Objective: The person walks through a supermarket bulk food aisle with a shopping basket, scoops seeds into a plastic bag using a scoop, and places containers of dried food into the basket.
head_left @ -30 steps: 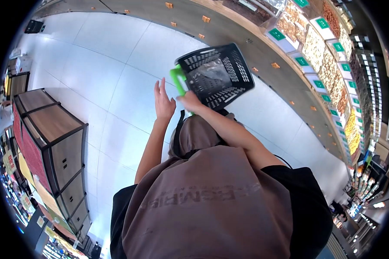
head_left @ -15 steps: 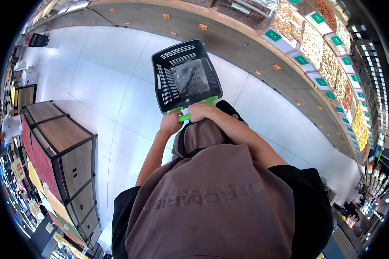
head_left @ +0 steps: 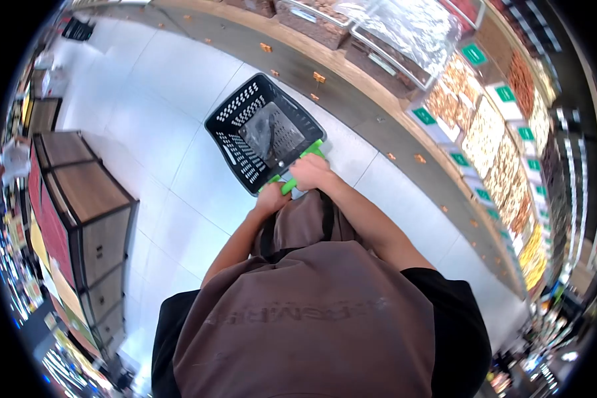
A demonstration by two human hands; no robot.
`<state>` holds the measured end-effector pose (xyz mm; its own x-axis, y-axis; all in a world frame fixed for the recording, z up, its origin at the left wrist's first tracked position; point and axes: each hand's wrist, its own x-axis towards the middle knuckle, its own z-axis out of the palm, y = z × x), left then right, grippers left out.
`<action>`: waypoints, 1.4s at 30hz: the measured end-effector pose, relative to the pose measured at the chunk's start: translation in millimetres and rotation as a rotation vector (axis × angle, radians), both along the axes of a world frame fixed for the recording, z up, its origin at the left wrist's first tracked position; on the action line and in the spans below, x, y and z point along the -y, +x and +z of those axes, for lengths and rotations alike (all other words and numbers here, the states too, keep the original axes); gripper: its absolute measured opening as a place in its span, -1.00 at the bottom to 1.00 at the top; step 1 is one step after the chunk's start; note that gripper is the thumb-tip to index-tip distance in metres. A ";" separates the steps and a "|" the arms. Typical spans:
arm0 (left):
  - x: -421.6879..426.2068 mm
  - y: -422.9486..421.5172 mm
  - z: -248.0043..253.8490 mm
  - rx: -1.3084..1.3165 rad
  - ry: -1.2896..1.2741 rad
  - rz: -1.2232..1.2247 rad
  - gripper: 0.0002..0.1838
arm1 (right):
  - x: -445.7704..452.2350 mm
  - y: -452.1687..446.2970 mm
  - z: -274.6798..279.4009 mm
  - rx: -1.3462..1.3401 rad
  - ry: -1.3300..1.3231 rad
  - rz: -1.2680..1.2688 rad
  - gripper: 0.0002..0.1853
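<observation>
A black shopping cart point(head_left: 235, 162) with a perforated plastic basket stands in front of me on the pale floor. Its green handle point(head_left: 289, 186) faces my body. My left hand point(head_left: 271, 198) is closed around the handle's left end, close to my apron point(head_left: 298, 318). Further right, my right hand point(head_left: 310, 172) grips the same handle with its fingers wrapped over. At the bottom of the basket lies something greyish and see-through with a dark streak; I cannot make out what it is. The cart's wheels are hidden.
A long display counter point(head_left: 351, 106) curves along the front and right, with bins of dried goods point(head_left: 484, 139) and green labels. Wooden cabinets point(head_left: 89, 192) stand on the left. A dark basket point(head_left: 78, 29) is far off at upper left.
The cart has turned, its front swinging left, and both hands have stayed on the handle. The counter's bins appear nearer and further left in view; the left cabinets have shifted slightly.
</observation>
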<state>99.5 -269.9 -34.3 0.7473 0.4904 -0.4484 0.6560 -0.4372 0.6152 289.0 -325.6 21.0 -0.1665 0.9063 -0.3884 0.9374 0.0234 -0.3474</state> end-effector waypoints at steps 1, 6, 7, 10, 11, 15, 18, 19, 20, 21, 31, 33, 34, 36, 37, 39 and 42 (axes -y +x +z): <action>-8.2 3.7 2.4 -0.029 0.010 0.025 -0.72 | -12.6 2.9 -5.7 0.015 0.004 0.017 -0.83; -51.5 32.9 4.5 -0.242 0.018 0.151 -0.63 | -68.6 16.8 -13.0 -0.016 0.049 0.127 -0.83; -60.9 32.7 0.9 -0.239 0.026 0.161 -0.64 | -81.4 16.6 -16.9 0.001 0.014 0.143 -0.81; -79.5 40.3 9.9 -0.231 0.049 0.279 -0.66 | -114.7 22.7 -21.2 0.027 -0.036 0.206 -0.80; -85.5 40.8 17.8 -0.239 0.069 0.331 -0.67 | -124.7 22.0 -19.8 0.021 -0.056 0.199 -0.80; -126.2 40.5 38.8 -0.257 0.058 0.335 -0.69 | -170.9 21.6 -8.0 0.051 -0.103 0.239 -0.77; -160.4 39.1 33.8 -0.213 0.041 0.346 -0.69 | -208.0 22.2 -11.9 0.096 -0.127 0.236 -0.75; -171.7 39.3 29.7 -0.208 0.061 0.353 -0.71 | -222.0 20.5 -9.0 0.099 -0.133 0.238 -0.75; -182.7 38.3 26.3 -0.205 0.055 0.347 -0.71 | -236.9 20.0 -5.7 0.120 -0.192 0.233 -0.75; -195.9 33.6 25.2 -0.203 0.061 0.345 -0.70 | -252.2 14.6 1.2 0.152 -0.242 0.221 -0.74; -356.6 24.5 23.9 -0.161 0.085 0.314 -0.67 | -400.9 -0.7 9.6 0.184 -0.258 0.157 -0.71; -381.5 22.3 22.6 -0.174 0.099 0.311 -0.67 | -426.6 -0.8 7.1 0.157 -0.205 0.167 -0.71; -393.4 20.4 21.8 -0.170 0.104 0.292 -0.67 | -436.0 -2.3 4.3 0.158 -0.203 0.147 -0.71; -419.9 19.2 20.9 -0.216 0.098 0.272 -0.67 | -459.8 -2.5 -2.3 0.131 -0.217 0.136 -0.70; -430.7 17.9 23.8 -0.228 0.110 0.272 -0.67 | -469.6 -2.1 -2.5 0.136 -0.215 0.115 -0.70; -454.4 15.9 21.4 -0.219 0.143 0.282 -0.69 | -488.8 -2.1 -3.9 0.061 -0.121 0.135 -0.72; -493.4 16.5 14.4 -0.242 0.148 0.297 -0.71 | -522.3 3.2 -15.7 0.011 -0.018 0.131 -0.75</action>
